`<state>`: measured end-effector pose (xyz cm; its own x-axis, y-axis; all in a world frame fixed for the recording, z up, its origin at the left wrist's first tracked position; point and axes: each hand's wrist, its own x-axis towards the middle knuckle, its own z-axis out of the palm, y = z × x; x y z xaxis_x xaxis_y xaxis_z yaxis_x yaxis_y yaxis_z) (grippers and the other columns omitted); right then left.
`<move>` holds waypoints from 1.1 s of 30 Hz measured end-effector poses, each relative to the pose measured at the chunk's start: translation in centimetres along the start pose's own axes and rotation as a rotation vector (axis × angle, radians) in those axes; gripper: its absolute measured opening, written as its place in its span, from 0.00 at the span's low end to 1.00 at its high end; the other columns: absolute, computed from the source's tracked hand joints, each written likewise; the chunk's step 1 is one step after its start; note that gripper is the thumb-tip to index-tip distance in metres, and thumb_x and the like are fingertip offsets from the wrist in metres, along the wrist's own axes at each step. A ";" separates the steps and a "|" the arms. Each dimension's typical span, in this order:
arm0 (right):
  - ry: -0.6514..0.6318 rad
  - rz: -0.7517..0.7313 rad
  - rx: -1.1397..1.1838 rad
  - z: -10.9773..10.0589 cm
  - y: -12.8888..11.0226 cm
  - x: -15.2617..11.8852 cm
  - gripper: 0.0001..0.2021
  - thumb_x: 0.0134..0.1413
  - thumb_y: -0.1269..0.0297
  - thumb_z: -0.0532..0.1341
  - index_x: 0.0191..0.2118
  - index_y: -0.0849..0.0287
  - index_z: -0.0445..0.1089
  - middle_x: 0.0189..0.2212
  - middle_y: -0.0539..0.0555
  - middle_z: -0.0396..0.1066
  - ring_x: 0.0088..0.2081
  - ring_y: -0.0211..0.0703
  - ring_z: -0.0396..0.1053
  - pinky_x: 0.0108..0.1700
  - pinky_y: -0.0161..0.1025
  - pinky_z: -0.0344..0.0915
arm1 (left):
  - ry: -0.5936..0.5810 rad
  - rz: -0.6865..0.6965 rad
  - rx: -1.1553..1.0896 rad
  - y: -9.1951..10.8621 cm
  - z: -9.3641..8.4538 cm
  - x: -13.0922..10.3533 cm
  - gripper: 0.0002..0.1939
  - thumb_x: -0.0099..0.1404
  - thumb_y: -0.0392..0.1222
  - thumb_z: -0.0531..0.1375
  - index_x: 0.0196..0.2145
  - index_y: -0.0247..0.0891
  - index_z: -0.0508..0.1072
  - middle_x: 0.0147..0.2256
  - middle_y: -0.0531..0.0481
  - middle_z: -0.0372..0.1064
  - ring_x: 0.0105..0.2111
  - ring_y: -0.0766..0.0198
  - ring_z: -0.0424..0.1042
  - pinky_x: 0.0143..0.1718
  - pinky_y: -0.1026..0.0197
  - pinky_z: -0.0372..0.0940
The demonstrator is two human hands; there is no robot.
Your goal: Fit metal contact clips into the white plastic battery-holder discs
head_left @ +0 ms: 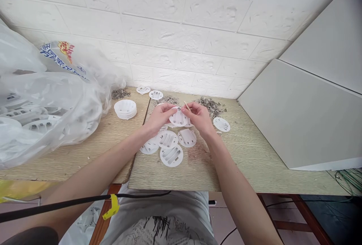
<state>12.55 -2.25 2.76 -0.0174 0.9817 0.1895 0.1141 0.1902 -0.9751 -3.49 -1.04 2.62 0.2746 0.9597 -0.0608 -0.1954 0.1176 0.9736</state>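
A round white plastic battery holder (178, 119) with slots and small metal contacts is held above the table. My left hand (160, 117) grips its left edge, fingers closed. My right hand (200, 116) is closed at the disc's right side, with a thin pale wooden stick (187, 106) pinched between its fingers. Below my hands lie several more white discs, among them a slotted disc (171, 156) nearest me and another disc (187, 138) to its upper right. Behind them are heaps of small metal pieces (210, 106), partly hidden by my hands.
On the left stands a stack of white discs (125, 108), beside a large clear plastic bag (70, 124) full of similar discs. A single disc (221, 124) lies to the right. A white brick-pattern wall (181, 41) bounds the back; a grey panel (305, 120) bounds the right.
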 end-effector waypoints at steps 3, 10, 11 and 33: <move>0.005 0.020 0.008 0.2 -0.1 -0.1 0.13 0.43 0.55 0.68 0.28 0.59 0.70 0.22 0.47 0.64 0.22 0.32 0.57 0.24 0.33 0.55 | -0.009 0.008 0.001 -0.1 0.0 0.0 0.11 0.56 0.45 0.65 0.34 0.34 0.75 0.30 0.51 0.70 0.29 0.69 0.68 0.31 0.65 0.64; -0.003 0.116 0.115 1.0 -0.3 -0.3 0.17 0.36 0.54 0.72 0.29 0.58 0.69 0.23 0.46 0.64 0.23 0.32 0.59 0.24 0.33 0.55 | -0.014 0.106 0.104 -0.6 -0.4 0.3 0.11 0.54 0.47 0.67 0.31 0.38 0.79 0.31 0.50 0.75 0.31 0.66 0.70 0.34 0.63 0.63; 0.000 0.126 0.127 1.1 -0.3 -0.3 0.18 0.35 0.55 0.72 0.29 0.58 0.68 0.23 0.45 0.64 0.23 0.31 0.58 0.24 0.32 0.55 | -0.017 0.113 0.114 -0.6 -0.4 0.3 0.11 0.54 0.47 0.67 0.31 0.38 0.79 0.32 0.50 0.76 0.32 0.64 0.71 0.36 0.62 0.64; 0.100 -0.203 -0.349 0.5 0.1 -0.1 0.06 0.47 0.62 0.64 0.29 0.58 0.72 0.27 0.51 0.72 0.30 0.40 0.65 0.33 0.38 0.61 | 0.072 0.016 0.062 0.1 -0.2 0.2 0.09 0.53 0.45 0.67 0.30 0.37 0.80 0.29 0.48 0.75 0.29 0.63 0.70 0.32 0.60 0.66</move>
<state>12.05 -2.28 2.61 0.0201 0.9158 0.4012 0.4484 0.3504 -0.8223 -3.68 -0.82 2.69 0.2025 0.9775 -0.0583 -0.1404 0.0879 0.9862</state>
